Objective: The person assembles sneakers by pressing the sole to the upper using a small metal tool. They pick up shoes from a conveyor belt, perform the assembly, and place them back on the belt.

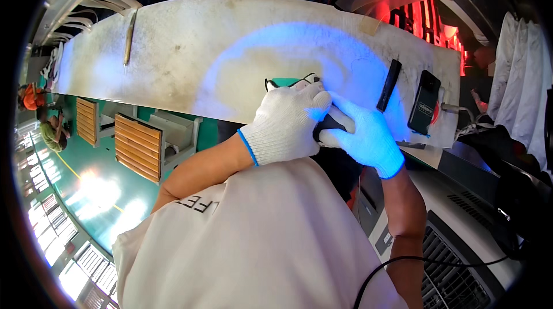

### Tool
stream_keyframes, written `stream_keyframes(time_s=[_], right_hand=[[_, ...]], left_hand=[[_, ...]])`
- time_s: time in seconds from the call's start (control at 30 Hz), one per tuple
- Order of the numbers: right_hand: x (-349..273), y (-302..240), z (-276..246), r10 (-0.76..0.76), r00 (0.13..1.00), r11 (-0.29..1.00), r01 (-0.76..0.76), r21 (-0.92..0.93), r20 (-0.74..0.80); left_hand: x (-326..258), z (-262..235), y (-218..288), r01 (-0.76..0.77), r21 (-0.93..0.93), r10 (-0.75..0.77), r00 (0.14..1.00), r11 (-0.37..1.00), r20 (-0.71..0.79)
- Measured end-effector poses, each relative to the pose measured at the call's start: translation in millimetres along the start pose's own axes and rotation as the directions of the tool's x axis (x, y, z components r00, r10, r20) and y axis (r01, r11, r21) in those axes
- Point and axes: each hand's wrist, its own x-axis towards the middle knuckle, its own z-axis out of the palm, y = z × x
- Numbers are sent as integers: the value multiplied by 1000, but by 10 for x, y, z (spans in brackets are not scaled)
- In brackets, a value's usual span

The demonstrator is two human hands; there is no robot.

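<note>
A slim wooden stick (129,38) lies far left on the scuffed, pale tabletop (173,49); right of the hands lie a narrow black bar (389,85) and a flat black slab (424,102). A smooth green, dark-edged piece (282,82) pokes out beyond the left hand (290,117). Both it and the right hand (364,133) curl inward, in knit gloves; I can't tell what either grips.

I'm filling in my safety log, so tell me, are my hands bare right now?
No, the left hand and the right hand both wear gloves, the right one looking bright blue.
</note>
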Motion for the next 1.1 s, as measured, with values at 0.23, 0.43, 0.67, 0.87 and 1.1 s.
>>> stream_keyframes(time_s=[0.23, 0.43, 0.67, 0.87, 1.1], right_hand=[[-58, 24, 346, 49, 889, 998, -62, -15, -455], [-313, 282, 680, -322, 681, 920, 60, -387, -658], [539, 397, 313, 51, 840, 876, 222, 428, -541], [688, 261, 840, 309, 879, 324, 261, 909, -363], [450, 469, 505, -237, 763, 392, 641, 660, -601]], left_hand=[[-63, -321, -447, 76, -736, -48, 997, 673, 59], [-745, -226, -1113, -58, -282, -33, 951, 958, -307], [-237, -659, -883, -226, -18, 221, 964, 974, -151], [-179, -1378, 265, -45, 168, 24, 992, 985, 125], [-61, -1312, 567, 80, 147, -97, 989, 986, 110]])
